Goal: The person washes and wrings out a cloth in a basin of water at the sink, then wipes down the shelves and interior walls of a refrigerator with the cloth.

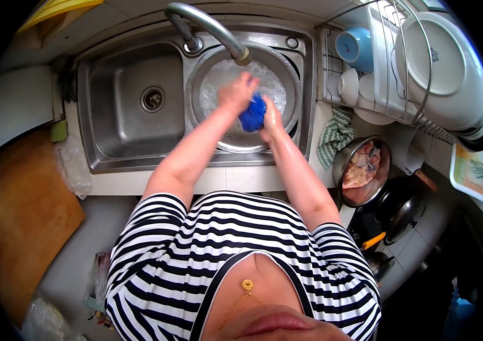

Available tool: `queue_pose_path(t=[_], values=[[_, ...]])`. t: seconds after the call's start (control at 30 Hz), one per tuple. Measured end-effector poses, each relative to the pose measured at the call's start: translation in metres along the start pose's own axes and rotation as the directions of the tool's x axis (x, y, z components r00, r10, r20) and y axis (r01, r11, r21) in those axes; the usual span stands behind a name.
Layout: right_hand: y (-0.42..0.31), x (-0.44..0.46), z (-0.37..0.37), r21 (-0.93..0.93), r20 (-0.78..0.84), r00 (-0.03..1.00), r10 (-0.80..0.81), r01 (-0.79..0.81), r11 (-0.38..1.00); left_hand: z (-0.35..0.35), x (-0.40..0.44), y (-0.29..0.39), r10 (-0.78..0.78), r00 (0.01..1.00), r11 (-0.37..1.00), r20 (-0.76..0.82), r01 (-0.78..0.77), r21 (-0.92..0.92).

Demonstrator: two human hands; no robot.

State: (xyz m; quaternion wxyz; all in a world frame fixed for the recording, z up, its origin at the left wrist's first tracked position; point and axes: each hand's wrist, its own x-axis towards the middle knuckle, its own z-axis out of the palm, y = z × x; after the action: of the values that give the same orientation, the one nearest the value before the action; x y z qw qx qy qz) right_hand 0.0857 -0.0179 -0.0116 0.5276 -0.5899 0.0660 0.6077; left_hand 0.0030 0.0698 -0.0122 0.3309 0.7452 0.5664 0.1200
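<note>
Over a round metal basin [202, 128] of sudsy water in the right-hand sink bowl, a bunched blue cloth [251, 116] is between my hands. My right hand [271, 118] grips its right side, fingers wrapped round it. At its upper left is my left hand [238, 92], smeared by motion, so its fingers cannot be made out clearly. The metal faucet [213, 21] arches over the basin, its spout just above my left hand.
A steel sink [130, 133] bowl lies left. At the right stand a dish rack [389, 108] with bowls and plates, a green checked cloth [336, 133], and a metal bowl [390, 165] holding raw meat. A wooden board [25, 210] is far left.
</note>
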Motion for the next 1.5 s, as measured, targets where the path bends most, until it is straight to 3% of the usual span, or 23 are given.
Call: queue_pose_path(t=[0.1,0.13,0.17,0.2,0.33,0.4,0.43,0.53,0.57,0.7,0.73,0.8,0.87,0.9,0.93,1.0,1.07,1.1,1.13,1.2,1.27,1.37,1.5], values=[[-0.034,0.001,-0.019,-0.500,-0.014,0.996,-0.093,0.074,0.863,-0.014,0.016,-0.037,-0.097,0.984,0.973,0.147,0.063,0.221],[-0.036,0.011,-0.026,-0.664,-0.086,0.987,-0.133,0.043,0.746,0.000,0.006,-0.050,0.064,0.998,0.948,-0.017,-0.055,0.315],[-0.015,0.039,-0.043,-0.838,0.045,0.932,-0.360,0.231,0.494,0.007,-0.001,-0.056,0.237,0.957,0.894,-0.167,-0.148,0.422],[0.004,0.062,-0.058,-0.917,0.228,0.822,-0.523,0.361,0.168,0.008,-0.014,-0.041,0.156,0.986,0.852,0.059,-0.164,0.497],[0.018,0.030,-0.015,-0.943,0.268,0.954,-0.135,0.231,-0.240,0.018,-0.027,-0.037,0.132,0.880,0.764,0.456,-0.383,0.519],[0.008,0.027,-0.020,-0.923,0.289,0.942,-0.169,0.228,-0.308,0.001,-0.008,-0.050,0.177,0.828,0.751,0.531,-0.463,0.471],[0.003,0.027,-0.021,-0.899,0.316,0.926,-0.206,0.223,-0.378,0.023,-0.002,-0.073,0.101,0.937,0.915,0.334,-0.219,0.338],[0.024,0.034,-0.019,-0.719,0.452,0.857,-0.246,0.187,-0.669,0.030,-0.021,-0.045,0.031,0.937,0.781,0.347,-0.239,0.577],[0.021,0.029,-0.017,-0.639,0.542,0.815,-0.206,0.241,-0.730,0.022,-0.018,-0.044,0.003,0.847,0.760,0.532,-0.348,0.549],[-0.010,-0.002,-0.008,-0.860,0.329,0.917,-0.227,0.191,-0.473,-0.016,-0.026,-0.037,-0.025,0.911,0.911,0.412,-0.149,0.384],[-0.014,-0.009,-0.004,-0.840,0.484,0.830,-0.277,0.351,-0.414,-0.016,-0.028,-0.039,-0.023,0.910,0.911,0.414,-0.152,0.383],[-0.034,-0.032,0.009,-0.783,0.615,0.712,-0.339,0.505,-0.363,-0.017,-0.032,-0.043,0.288,0.910,0.956,0.297,-0.294,-0.026],[-0.063,-0.065,0.026,-0.686,0.639,0.743,-0.198,0.667,0.290,-0.016,-0.027,-0.045,0.293,0.935,0.954,0.199,-0.272,-0.123],[-0.070,-0.076,0.027,-0.518,0.688,0.638,-0.346,0.765,0.381,-0.007,-0.015,-0.062,0.435,0.884,0.893,0.172,-0.400,-0.206],[-0.079,-0.085,0.023,-0.463,0.642,0.722,-0.257,0.633,0.620,0.007,-0.007,-0.076,0.564,0.815,0.809,0.134,-0.512,-0.291],[-0.088,-0.089,0.006,-0.265,0.596,0.740,-0.312,0.548,0.793,0.007,-0.002,-0.070,0.624,0.779,0.745,0.059,-0.570,-0.346],[-0.089,-0.087,-0.003,-0.038,0.434,0.785,-0.441,0.505,0.862,-0.027,-0.019,-0.027,0.181,0.944,0.458,0.275,0.166,-0.873],[-0.081,-0.080,-0.010,-0.042,0.200,0.912,-0.358,0.373,0.927,-0.038,-0.024,-0.012,0.216,0.952,0.496,0.216,0.083,-0.864],[-0.075,-0.078,-0.014,-0.039,0.197,0.913,-0.357,0.372,0.928,-0.038,-0.033,0.001,0.232,0.951,0.472,0.205,0.074,-0.879],[-0.062,-0.068,-0.016,0.223,0.258,0.962,0.091,-0.151,0.963,-0.021,-0.047,0.018,0.385,0.922,0.401,-0.029,-0.195,-0.895],[-0.029,-0.037,-0.021,0.366,0.345,0.929,0.135,-0.265,0.892,-0.009,-0.070,0.022,0.501,0.864,0.691,-0.040,-0.428,-0.583],[-0.015,-0.027,-0.027,0.321,0.449,0.852,0.270,-0.436,0.841,-0.027,-0.107,0.039,0.538,0.842,0.693,0.049,-0.408,-0.595],[0.002,-0.019,-0.032,0.418,0.598,0.795,0.104,-0.420,0.805,-0.038,-0.117,0.038,0.314,0.949,0.551,-0.014,-0.194,-0.811]])
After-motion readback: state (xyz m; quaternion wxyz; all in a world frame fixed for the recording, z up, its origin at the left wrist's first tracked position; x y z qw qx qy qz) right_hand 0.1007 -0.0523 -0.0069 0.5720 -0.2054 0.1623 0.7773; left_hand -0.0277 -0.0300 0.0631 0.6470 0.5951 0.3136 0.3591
